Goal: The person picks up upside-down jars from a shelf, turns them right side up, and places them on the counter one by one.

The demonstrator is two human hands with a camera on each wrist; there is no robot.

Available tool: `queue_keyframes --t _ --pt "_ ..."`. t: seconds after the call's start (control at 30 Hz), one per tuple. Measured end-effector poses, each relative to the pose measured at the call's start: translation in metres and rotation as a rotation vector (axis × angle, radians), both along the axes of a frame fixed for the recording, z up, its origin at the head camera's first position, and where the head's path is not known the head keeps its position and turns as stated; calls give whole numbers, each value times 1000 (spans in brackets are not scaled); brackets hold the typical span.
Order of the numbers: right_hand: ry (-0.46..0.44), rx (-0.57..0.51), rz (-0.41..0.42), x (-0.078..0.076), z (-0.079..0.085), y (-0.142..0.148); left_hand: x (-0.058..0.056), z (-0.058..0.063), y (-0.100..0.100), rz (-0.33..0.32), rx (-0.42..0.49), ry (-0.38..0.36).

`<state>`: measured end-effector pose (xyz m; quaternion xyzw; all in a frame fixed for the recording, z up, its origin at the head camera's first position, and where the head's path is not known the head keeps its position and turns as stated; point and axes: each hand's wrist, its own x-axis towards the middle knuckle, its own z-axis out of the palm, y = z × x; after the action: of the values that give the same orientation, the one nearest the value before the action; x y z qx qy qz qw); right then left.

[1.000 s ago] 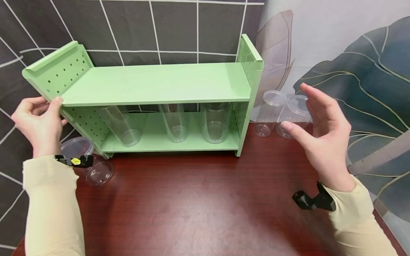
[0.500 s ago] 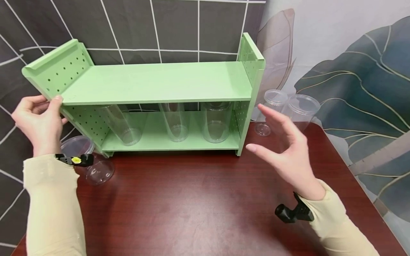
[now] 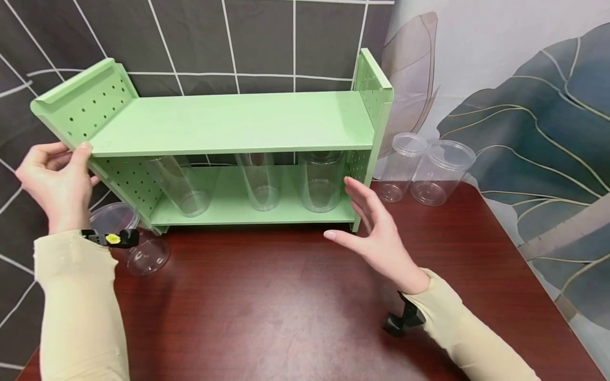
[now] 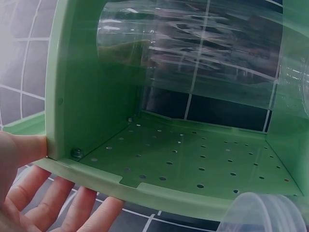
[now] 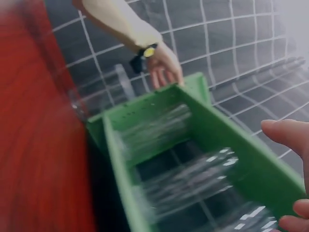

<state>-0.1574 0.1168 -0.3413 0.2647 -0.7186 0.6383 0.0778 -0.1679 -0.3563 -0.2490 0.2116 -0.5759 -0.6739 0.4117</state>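
A light green two-tier shelf (image 3: 229, 124) stands against the tiled wall. My left hand (image 3: 59, 182) grips its left side panel; in the left wrist view the thumb is at the shelf board's front corner and the fingers (image 4: 79, 198) lie along the panel's outer face. Three clear plastic jars stand on the lower tier: a left jar (image 3: 190, 198), a middle jar (image 3: 263, 193) and a wider right jar (image 3: 321, 193). My right hand (image 3: 376, 233), fingers spread and thumb apart, holds nothing in front of the shelf's right end, near the right jar.
Right of the shelf, a slim lidded jar (image 3: 397, 169) and a wider lidded jar (image 3: 438, 174) stand on the dark red table (image 3: 267, 307). Another clear lidded jar (image 3: 147, 256) is at the shelf's left, partly behind the left wrist.
My right hand has moved left from in front of the two jars on the right to the shelf's right end, uncovering them. The left hand keeps its hold on the shelf.
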Motion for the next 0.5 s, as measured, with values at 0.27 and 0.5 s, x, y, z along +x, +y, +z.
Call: queue_keyframes --t 0.27,0.5 --pt "-111 41 -97 -13 -15 -30 1 0 -1 6 15 5" --pt "-80 99 -285 -43 -10 -48 1 0 4 7 7 3"
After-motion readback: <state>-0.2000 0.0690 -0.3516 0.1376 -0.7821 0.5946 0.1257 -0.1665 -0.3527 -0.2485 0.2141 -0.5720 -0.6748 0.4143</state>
